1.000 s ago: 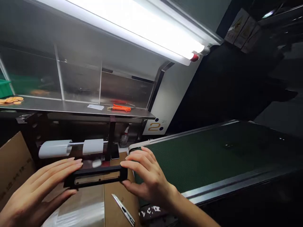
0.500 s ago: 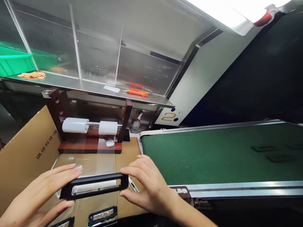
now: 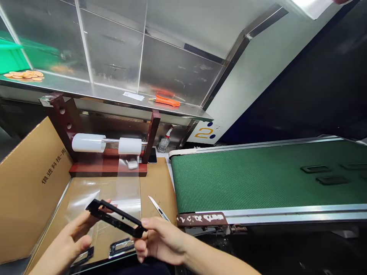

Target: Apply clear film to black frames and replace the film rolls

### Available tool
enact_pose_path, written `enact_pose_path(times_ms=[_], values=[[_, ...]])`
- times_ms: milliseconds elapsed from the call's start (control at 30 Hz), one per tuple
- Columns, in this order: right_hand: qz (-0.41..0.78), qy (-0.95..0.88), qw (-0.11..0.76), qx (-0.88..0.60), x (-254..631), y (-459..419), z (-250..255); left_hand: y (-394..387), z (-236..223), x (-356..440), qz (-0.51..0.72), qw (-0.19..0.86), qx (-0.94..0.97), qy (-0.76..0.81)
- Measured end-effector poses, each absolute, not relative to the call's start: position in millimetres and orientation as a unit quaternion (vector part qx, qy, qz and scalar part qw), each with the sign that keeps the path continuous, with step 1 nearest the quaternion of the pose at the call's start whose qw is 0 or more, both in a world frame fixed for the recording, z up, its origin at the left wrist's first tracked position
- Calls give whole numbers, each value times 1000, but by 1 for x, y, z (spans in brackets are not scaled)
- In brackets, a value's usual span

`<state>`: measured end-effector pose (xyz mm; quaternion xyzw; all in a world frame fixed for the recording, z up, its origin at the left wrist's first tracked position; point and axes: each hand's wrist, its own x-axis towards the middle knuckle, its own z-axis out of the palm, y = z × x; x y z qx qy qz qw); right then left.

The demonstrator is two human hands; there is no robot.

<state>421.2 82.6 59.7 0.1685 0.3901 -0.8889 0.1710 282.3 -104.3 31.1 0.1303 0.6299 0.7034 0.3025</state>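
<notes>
Here, left hand (image 3: 71,238) and right hand (image 3: 159,240) pinch black frame (image 3: 116,218) ends.

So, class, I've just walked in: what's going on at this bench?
A person holds a black plastic frame tilted between both hands, the left hand at its far end and the right hand at its near end. Below lie clear film on cardboard and two more frames. Similar frames sit on the green conveyor belt.

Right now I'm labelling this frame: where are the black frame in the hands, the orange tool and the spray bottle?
black frame (image 3: 116,219), head view, middle of its long bar.
orange tool (image 3: 169,101), head view, its handle.
spray bottle (image 3: 164,143), head view, clear body.
</notes>
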Motion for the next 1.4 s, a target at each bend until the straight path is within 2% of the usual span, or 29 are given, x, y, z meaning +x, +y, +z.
enact_pose_path(times_ms=[167,233,300,333,367,433,567,733,867,1000,1067,1167,1267,1400], values=[[-917,292,234,141,423,60,42,-82,15,300,712,403,134,560],[-890,370,227,141,420,62,28,-77,12,305,732,409,105,534],[-786,567,147,196,415,77,5,-74,11,308,764,399,65,504],[-679,687,70,249,413,89,-9,-73,10,308,778,389,42,492],[-599,743,11,300,412,103,-25,-73,9,308,791,377,19,482],[-498,778,-48,379,414,132,-56,-74,7,306,813,351,-15,464],[-378,809,-41,449,424,163,-110,-75,-4,300,832,323,-33,451],[-329,842,-32,427,429,158,-137,-71,-8,301,827,318,-40,461],[-338,871,-80,347,430,152,-109,-67,1,305,820,300,-29,486],[-348,903,-158,194,442,140,-30,-67,9,306,821,282,-26,496],[-277,935,-220,38,449,133,14,-67,14,308,827,265,-32,495],[-191,941,-277,-46,454,127,63,-63,22,313,837,230,-37,495],[-157,944,-282,-62,453,127,79,-60,28,317,843,217,-30,490],[-141,947,-280,-68,453,131,78,-57,32,322,845,207,-13,492]])
